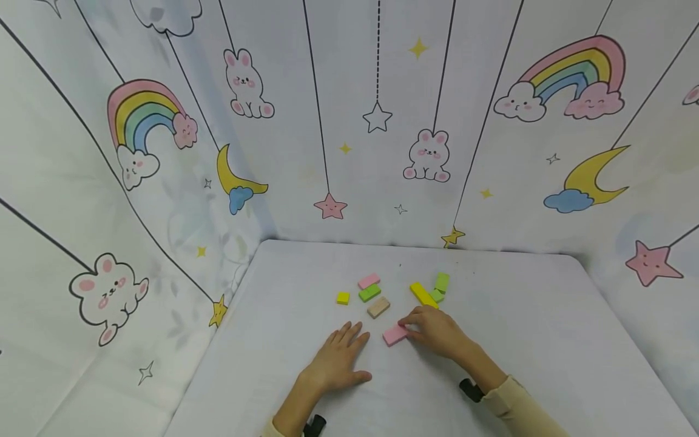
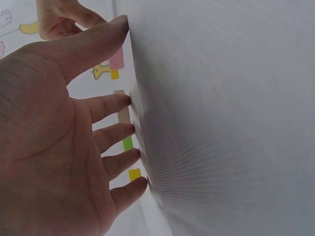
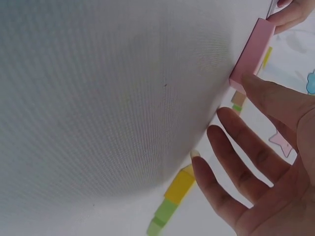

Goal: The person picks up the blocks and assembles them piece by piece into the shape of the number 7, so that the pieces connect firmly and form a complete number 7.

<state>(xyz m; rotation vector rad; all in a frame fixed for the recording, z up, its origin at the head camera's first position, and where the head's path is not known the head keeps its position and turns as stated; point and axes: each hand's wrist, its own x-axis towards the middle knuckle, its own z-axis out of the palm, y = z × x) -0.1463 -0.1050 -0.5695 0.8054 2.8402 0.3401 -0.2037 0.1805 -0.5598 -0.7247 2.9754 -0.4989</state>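
Observation:
A pink block [image 1: 395,335] lies on the white table, its right end between the thumb and index finger of my right hand [image 1: 437,331]. In the right wrist view that thumb presses against the near end of the pink block [image 3: 253,54]; the other fingers are spread loosely, and the index finger is partly hidden. My left hand [image 1: 335,359] is palm down to the left of the block, fingers spread and fingertips on the cloth. Beyond the hands, a natural wood block [image 1: 378,308] is nearest to the pink one.
Farther back lie a small yellow block [image 1: 343,298], a green block [image 1: 369,292] and another pink block [image 1: 369,281]. Beyond the right hand are a long yellow block [image 1: 423,295] and light green pieces [image 1: 442,283]. A patterned curtain [image 1: 349,170] stands behind the table [image 1: 273,267].

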